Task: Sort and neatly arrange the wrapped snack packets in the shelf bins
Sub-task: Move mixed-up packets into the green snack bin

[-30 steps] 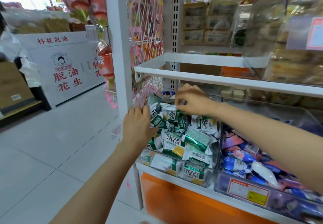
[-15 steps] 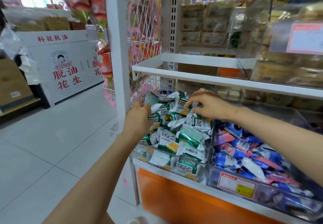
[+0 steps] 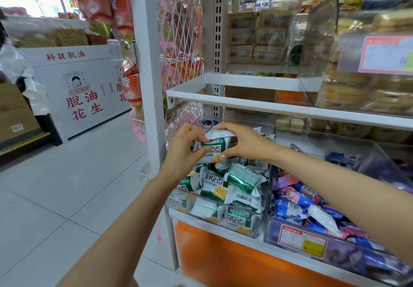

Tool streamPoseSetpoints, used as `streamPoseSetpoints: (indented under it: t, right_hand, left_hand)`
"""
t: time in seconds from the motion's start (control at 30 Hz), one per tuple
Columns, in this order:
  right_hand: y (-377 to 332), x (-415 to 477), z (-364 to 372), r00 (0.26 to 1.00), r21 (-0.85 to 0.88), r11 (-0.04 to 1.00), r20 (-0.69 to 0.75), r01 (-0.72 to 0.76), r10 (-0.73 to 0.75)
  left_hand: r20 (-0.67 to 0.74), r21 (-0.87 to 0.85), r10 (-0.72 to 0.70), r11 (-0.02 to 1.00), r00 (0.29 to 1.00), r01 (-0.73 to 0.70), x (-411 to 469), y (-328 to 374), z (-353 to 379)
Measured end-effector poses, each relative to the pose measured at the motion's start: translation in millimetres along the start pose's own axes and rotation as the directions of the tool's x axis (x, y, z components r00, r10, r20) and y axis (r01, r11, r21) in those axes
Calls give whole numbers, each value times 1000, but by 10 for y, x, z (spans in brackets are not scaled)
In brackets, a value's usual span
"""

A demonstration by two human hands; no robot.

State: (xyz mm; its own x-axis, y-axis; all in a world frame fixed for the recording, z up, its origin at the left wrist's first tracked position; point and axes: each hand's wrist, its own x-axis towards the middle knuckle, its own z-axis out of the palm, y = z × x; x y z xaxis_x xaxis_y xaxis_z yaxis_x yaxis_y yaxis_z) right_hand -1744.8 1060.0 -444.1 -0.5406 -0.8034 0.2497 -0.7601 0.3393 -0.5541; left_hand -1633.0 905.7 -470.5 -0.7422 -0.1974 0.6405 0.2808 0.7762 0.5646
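Shelf bin (image 3: pixel 265 216) of green packets (image 3: pixel 223 186), blue packets (image 3: pixel 295 206) alongside; left hand (image 3: pixel 183 150), right hand (image 3: pixel 245 143) tight around 1 packet (image 3: pixel 215 147).

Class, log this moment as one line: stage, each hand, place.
stage: arranging | left hand: grips green packet | right hand: grips same packet | place: over green-packet bin

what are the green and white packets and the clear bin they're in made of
Green and white packets: thin glossy film, plastic or foil-lined, judging by the crinkles, crimped ends and glinting green bands. Clear bin: rigid transparent plastic, probably acrylic; packets show through its front wall.
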Motion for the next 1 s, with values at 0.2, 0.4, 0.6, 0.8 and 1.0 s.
streamPoseSetpoints:
  t: [0.2,0.4,0.6,0.8,1.0]
  right_hand:
    - [44,-169,-279,989,129,991,-137,-35,53]
    - [244,-382,-389,965,55,998,-258,-36,49]
    - [410,-447,-485,962,120,988,-242,-100,127]
    - [455,-437,-515,962,256,957,-195,-138,191]
    - [558,-375,-487,887,207,969,-412,-133,210]
  left_hand:
    - [-28,-15,52,998,998,-53,115,144,179]
    - [41,184,-72,981,997,64,175,272,437]
    - [110,79,-99,993,989,90,236,341,584]
    - [161,55,-93,995,983,85,192,286,527]
    - [79,59,-113,992,990,109,218,208,358]
